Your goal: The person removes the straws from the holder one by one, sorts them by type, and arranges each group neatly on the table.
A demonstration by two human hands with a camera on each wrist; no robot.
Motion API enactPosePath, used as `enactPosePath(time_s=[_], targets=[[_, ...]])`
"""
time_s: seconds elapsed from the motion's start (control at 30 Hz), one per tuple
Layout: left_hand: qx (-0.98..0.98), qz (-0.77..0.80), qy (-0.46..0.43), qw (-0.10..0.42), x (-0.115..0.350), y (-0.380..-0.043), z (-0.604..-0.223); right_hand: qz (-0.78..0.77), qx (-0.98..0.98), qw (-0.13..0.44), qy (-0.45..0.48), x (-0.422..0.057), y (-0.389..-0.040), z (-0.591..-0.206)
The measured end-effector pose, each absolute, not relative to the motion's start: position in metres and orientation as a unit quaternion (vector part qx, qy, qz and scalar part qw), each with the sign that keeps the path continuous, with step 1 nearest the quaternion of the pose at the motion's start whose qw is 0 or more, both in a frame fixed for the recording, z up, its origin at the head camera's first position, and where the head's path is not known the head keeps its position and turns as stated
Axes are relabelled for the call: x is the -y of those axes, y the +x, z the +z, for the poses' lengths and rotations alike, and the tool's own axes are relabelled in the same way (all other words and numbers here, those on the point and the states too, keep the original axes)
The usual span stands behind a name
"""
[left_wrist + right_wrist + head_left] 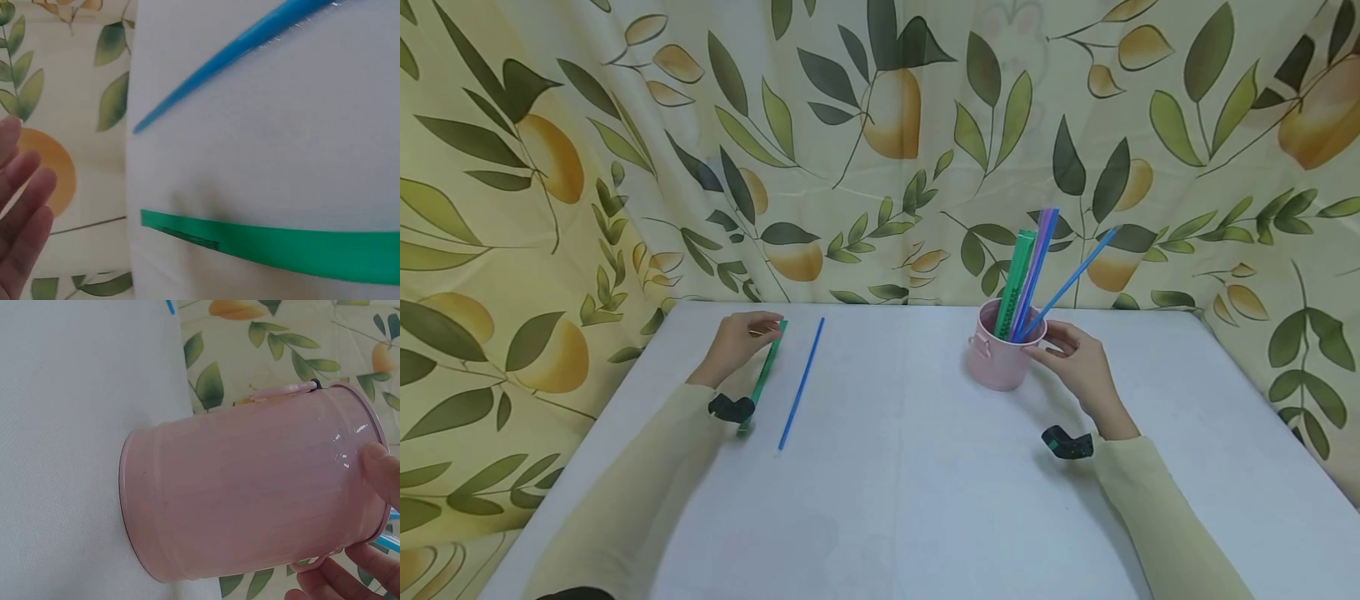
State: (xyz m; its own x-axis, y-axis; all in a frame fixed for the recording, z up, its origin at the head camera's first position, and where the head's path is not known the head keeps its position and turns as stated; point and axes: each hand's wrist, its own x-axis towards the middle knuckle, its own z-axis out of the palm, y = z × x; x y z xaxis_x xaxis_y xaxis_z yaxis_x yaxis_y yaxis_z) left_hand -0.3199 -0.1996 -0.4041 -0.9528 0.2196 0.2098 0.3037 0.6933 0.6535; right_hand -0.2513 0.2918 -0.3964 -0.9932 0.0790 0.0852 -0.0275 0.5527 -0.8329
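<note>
My right hand (1084, 367) holds a pink metal bucket (996, 371) by its upper side, thumb near the rim and fingers by a small side handle in the right wrist view. Green strips (1015, 283), a purple strip (1036, 271) and blue sticks (1075, 275) stand in the bucket, one blue stick leaning right. On the left, my left hand (737, 343) hovers by the far end of a flat green strip (767, 371), its loosely extended fingers gripping nothing in the left wrist view. A thin blue stick (802, 383) lies just right of that strip.
A white table (880, 500) carries everything. Behind it and at the left hangs a curtain (865, 217) with a fruit and leaf print, close to the table's far edge. Black wrist cameras (1067, 443) sit at both sleeves.
</note>
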Motion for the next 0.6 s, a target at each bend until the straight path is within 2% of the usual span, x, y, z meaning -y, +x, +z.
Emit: enactPosePath(time_s=[0.6], targets=[[0.895,-0.351,-0.224,0.161,0.142,-0.306,-0.38,0.476,0.878,0.054,-0.014,-0.293,-0.252,-0.397]])
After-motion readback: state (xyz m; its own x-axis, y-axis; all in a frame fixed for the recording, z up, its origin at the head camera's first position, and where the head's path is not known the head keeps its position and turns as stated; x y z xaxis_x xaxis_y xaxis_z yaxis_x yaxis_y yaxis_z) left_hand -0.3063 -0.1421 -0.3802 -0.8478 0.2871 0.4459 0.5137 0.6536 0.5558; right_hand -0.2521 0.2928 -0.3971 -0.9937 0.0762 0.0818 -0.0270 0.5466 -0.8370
